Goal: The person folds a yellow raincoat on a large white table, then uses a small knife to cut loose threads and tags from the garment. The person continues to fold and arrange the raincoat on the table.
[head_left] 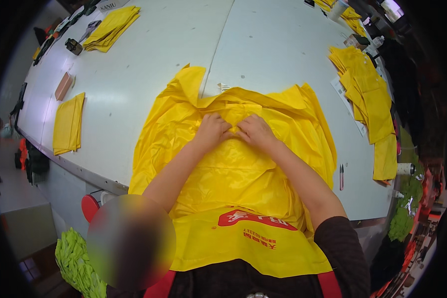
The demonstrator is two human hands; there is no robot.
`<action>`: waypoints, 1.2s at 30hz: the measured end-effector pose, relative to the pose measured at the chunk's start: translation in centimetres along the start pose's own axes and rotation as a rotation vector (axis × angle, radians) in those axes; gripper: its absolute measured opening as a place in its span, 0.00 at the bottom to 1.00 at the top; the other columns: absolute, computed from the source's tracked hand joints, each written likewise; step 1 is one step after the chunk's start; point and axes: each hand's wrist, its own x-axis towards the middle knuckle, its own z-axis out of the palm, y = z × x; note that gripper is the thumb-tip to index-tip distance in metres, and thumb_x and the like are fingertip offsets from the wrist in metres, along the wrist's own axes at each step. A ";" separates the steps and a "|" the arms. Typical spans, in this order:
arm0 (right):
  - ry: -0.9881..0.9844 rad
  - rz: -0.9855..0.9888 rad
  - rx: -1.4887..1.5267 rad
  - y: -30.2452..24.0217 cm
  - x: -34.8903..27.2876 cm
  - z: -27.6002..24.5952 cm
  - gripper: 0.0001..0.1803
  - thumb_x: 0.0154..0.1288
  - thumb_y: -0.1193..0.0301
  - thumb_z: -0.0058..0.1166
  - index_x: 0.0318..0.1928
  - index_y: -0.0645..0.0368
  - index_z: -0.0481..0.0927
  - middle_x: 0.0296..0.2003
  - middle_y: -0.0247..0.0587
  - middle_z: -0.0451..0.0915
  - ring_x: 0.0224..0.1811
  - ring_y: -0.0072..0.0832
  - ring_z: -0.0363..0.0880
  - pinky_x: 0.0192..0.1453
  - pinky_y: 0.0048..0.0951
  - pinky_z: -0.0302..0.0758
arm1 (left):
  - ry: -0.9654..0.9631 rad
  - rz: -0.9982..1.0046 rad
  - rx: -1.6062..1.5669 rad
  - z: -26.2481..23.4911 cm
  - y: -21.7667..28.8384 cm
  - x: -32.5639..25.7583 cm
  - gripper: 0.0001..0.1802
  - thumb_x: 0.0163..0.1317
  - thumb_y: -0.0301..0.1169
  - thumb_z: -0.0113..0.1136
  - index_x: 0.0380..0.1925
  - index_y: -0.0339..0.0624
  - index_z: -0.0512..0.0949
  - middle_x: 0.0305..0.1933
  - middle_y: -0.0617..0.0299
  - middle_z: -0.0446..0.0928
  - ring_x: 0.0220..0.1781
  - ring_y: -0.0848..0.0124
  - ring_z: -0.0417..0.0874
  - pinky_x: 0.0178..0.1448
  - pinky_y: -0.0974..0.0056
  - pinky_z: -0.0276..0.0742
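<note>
A large piece of shiny yellow fabric (223, 184), creased and gathered, covers the near part of the table and hangs over its front edge toward my lap. Red print marks its lower part. My left hand (212, 130) and my right hand (256, 131) meet near its middle, thumbs almost touching. The fingers of both are bent and closed on the fabric, just below a small flat yellow patch (244, 110). My fingertips are partly hidden by the hands themselves and by the folds.
Folded yellow fabric lies at the left (68, 123), far left (113, 27) and along the right edge (365, 97). A slim pink-and-black tool (341, 177) rests right of my work. Nearby are a pinkish block (63, 86), a dark cup (73, 46) and a thread spool (406, 169).
</note>
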 end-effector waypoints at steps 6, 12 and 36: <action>0.087 0.008 0.018 0.3 0.0 0.2 0.12 0.51 0.64 0.58 0.25 0.61 0.76 0.25 0.46 0.76 0.31 0.43 0.74 0.37 0.39 0.72 | -0.007 -0.055 -0.137 0.5 -2.1 1.5 0.14 0.46 0.36 0.63 0.34 0.45 0.78 0.35 0.63 0.75 0.42 0.63 0.72 0.47 0.59 0.65; -0.133 0.264 0.138 1.4 2.3 -1.2 0.09 0.52 0.66 0.56 0.25 0.59 0.76 0.26 0.46 0.76 0.30 0.40 0.75 0.36 0.38 0.72 | 0.149 0.001 0.031 0.9 0.2 0.6 0.14 0.48 0.33 0.62 0.36 0.43 0.78 0.38 0.60 0.75 0.42 0.61 0.73 0.49 0.58 0.65; -0.009 0.143 -0.363 3.7 6.4 -0.4 0.08 0.58 0.68 0.46 0.27 0.58 0.74 0.25 0.47 0.78 0.30 0.42 0.78 0.31 0.40 0.73 | 0.382 -0.045 0.021 3.0 -1.3 4.4 0.17 0.46 0.31 0.61 0.38 0.39 0.73 0.38 0.56 0.72 0.43 0.59 0.70 0.52 0.56 0.63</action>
